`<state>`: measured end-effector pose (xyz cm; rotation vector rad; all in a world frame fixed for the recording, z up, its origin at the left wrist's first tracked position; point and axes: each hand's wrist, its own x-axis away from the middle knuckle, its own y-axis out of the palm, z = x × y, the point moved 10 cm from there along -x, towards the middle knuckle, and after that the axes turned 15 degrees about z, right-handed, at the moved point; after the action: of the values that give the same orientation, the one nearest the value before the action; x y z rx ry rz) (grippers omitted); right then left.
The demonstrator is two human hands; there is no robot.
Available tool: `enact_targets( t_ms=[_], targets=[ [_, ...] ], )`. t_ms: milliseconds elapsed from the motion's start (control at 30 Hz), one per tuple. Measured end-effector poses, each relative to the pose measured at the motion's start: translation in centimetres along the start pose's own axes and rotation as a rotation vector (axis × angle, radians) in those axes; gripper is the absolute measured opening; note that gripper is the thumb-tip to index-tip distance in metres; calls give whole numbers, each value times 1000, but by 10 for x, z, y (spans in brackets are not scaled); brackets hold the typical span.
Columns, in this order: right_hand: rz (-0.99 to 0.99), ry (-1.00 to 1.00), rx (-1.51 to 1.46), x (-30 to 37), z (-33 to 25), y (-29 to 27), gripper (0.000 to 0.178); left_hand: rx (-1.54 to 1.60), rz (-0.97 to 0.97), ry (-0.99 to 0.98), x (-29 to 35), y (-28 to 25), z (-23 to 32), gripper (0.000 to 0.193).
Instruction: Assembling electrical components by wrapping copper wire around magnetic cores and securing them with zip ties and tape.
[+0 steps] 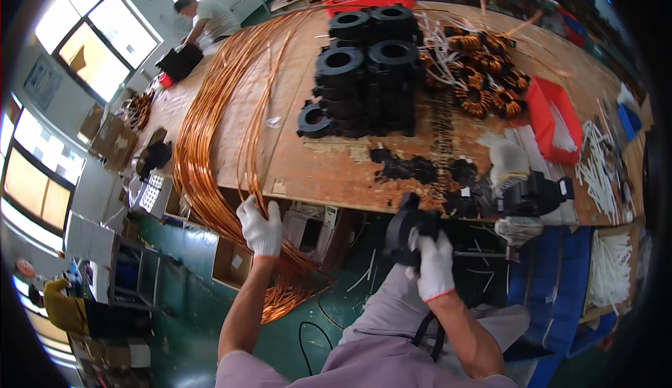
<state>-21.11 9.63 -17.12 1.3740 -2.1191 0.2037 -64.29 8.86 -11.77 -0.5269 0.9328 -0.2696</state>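
Note:
My left hand (259, 228), in a white glove, is closed round a few copper wires (256, 136) at the table's front edge. Beside it, a thick bundle of long copper wires (199, 132) runs down over the edge, its lower ends hanging near the floor. My right hand (435, 265), also gloved, grips a black ring-shaped plastic part (402, 233) above my lap. The fingers partly cover that part. Beyond it, several similar black ring parts (367, 94) stand stacked on the wooden table (294, 157).
Copper-wound ring coils (483, 83) with white leads lie at the back right. A red bin (554, 122), white sticks (598, 171) and a black housing (535, 193) are on the right. A co-worker (210, 20) sits at the far left. Below the table stands a cardboard box (232, 262).

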Motion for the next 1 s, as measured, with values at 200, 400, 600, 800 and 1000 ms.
enact_targets(
  t_ms=[200,400,600,800,1000],
  targets=[
    [127,-124,-354,-63,-73,25,22,39,-96,-554,-36,57,-160,57],
    [-229,-435,240,13,-31,40,42,796,-318,-814,-7,7,-10,48],
    [-766,-1313,425,209,34,64,45,1468,-1378,-613,62,-145,307,25],
    [-199,-565,477,68,79,-102,14,2173,-1011,-149,-38,-153,439,16],
    [-172,-563,28,177,-230,-112,23,1329,-545,1509,68,-227,550,25]
  ],
)
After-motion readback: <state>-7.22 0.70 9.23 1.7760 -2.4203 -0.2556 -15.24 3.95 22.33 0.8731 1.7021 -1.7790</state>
